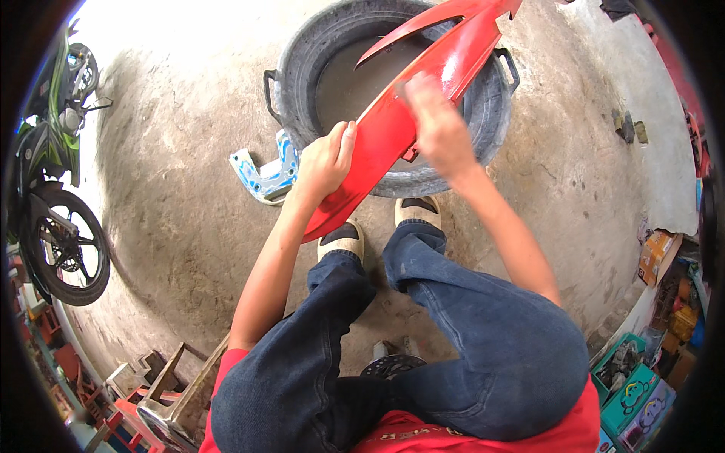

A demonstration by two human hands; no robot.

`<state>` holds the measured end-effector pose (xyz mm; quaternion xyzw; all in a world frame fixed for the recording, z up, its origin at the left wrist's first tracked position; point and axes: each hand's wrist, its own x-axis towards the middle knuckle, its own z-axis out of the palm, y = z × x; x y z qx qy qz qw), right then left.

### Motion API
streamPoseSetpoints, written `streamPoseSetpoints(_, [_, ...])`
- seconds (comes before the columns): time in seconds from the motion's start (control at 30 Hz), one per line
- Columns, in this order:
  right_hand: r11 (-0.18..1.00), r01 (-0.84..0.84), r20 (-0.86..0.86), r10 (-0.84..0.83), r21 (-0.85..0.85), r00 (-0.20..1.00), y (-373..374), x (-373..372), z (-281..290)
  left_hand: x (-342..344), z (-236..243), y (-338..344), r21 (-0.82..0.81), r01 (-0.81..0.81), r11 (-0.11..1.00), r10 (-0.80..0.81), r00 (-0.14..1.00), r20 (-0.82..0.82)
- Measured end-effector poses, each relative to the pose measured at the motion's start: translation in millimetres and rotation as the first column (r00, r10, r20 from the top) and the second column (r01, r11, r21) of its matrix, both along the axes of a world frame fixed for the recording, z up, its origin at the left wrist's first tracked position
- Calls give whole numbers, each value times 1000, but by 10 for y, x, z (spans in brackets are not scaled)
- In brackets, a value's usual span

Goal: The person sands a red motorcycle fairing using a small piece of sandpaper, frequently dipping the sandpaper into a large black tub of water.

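A long, glossy red motorcycle body panel (387, 143) slants over a round black tub (302, 75), its lower end near my left shoe and its forked upper end beyond the tub's far right. My left hand (326, 161) grips the panel's left edge near the lower end, thumb on the red face. On the middle of the panel lies my right hand (442, 132), blurred by motion and closed. A greyish edge shows at its fingertips, too smeared to name. Murky water (340, 87) stands in the tub. The panel hides part of the tub's rim.
A blue-and-white patterned panel piece (264, 174) lies on the concrete floor, left of the tub. At far left stands a motorcycle (64, 241). A wooden frame (177, 389) is at lower left. Boxes (630, 392) and clutter line the right side.
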<state>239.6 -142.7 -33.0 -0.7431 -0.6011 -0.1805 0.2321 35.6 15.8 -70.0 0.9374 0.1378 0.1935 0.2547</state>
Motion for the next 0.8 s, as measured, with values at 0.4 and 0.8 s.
streamPoseSetpoints(0.4, [998, -34, 11, 35, -61, 999, -8, -150, 64, -24, -55, 28, 0, -11, 1000, 11, 998, -60])
streamPoseSetpoints(0.8, [998, -60, 58, 61, -16, 996, 19, -248, -7, -25, 53, 5, -152, -69, 986, 56, 995, -84])
